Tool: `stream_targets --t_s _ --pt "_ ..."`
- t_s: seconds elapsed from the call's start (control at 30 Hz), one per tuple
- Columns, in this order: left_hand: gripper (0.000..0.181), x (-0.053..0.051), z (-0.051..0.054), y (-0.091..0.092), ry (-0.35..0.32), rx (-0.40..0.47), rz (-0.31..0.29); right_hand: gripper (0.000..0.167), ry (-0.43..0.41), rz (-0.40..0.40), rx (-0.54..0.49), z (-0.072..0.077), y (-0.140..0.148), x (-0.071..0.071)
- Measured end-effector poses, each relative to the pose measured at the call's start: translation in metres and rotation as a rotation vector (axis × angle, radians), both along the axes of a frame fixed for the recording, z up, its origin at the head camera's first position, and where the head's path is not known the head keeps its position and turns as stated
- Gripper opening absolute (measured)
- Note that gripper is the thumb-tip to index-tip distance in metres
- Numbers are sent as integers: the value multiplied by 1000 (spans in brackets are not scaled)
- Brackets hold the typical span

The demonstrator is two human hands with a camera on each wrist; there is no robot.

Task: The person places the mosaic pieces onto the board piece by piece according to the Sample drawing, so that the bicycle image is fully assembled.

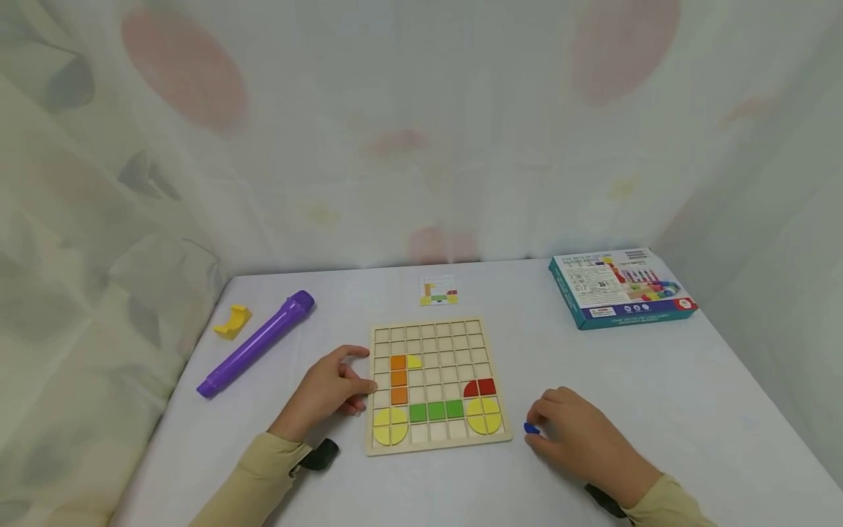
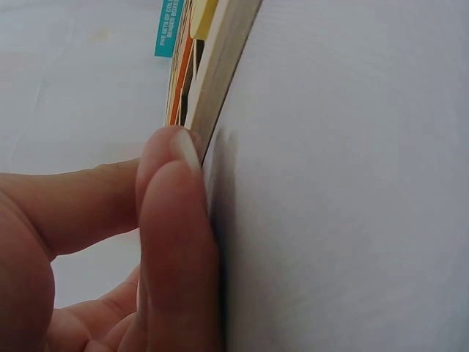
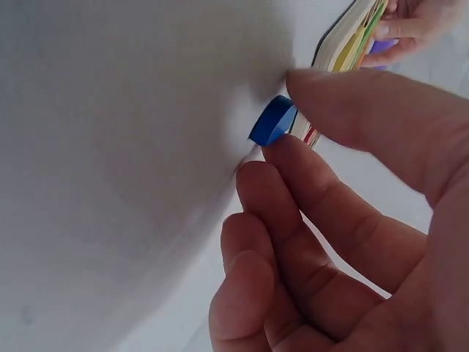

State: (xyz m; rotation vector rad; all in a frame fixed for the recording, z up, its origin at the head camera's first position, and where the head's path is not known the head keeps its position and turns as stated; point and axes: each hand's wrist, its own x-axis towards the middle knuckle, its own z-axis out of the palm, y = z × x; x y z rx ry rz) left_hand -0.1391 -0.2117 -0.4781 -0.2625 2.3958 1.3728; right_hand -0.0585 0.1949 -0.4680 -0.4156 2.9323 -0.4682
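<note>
A square wooden grid board (image 1: 431, 432) lies on the table with coloured flat pieces in its cells. Orange squares (image 1: 398, 378), green squares (image 1: 437, 410), red pieces (image 1: 486, 387) and yellow quarter-circles (image 1: 484, 415) sit in it. My left hand (image 1: 332, 384) rests at the board's left edge, thumb and fingertips touching it. Right of the board, my right hand (image 1: 579, 435) pinches a small blue curved-edged piece (image 3: 272, 121) between thumb and index finger, close to the tabletop. In the head view the fingers partly cover the blue piece.
Behind the board lies a small pattern card (image 1: 438, 290). A printed toy box (image 1: 622, 289) is at the back right. To the left lie a purple tube (image 1: 257, 344) and a yellow notched block (image 1: 233, 322). A curtain (image 1: 395, 146) hangs behind the table.
</note>
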Motion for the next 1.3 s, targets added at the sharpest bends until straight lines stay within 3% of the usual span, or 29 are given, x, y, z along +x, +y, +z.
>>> stream_targets --t_s 0.37,0.53,0.87,1.3 --pt "68 0 0 2 12 -16 2 20 81 61 -1 5 -8 -7" --pt "68 -1 -2 1 11 -21 5 17 144 160 -53 11 -29 -14" --pt "69 -2 -3 3 7 -34 0 11 201 346 -105 8 -88 -23" --pt "70 -1 0 5 7 -34 -7 10 193 369 -78 3 -116 -23"
